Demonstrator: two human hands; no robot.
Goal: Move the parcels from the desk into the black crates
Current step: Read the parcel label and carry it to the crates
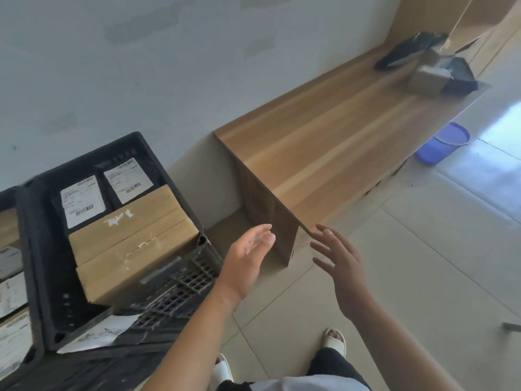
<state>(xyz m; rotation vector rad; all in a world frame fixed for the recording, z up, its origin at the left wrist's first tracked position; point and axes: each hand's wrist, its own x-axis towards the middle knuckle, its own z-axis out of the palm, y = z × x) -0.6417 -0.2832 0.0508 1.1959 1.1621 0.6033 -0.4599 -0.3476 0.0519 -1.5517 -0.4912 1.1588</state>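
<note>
A black crate point(180, 280) stands on the floor at the left and holds a large cardboard box point(132, 244) and two dark parcels with white labels point(83, 201). A second crate point(8, 277) with labelled parcels shows at the far left edge. The wooden desk point(324, 153) runs toward the upper right. At its far end lie a brown box point(427, 79) and black bag parcels point(406, 52). My left hand point(248, 258) and my right hand point(338, 261) hover open and empty in front of the desk's near end, to the right of the crate.
A blue bucket point(442, 143) stands on the tiled floor beyond the desk's outer edge. A flat white-labelled parcel point(101, 333) lies by the crate's near corner. My feet in pale slippers point(335, 338) are at the bottom. A pale wall runs behind the desk and crates.
</note>
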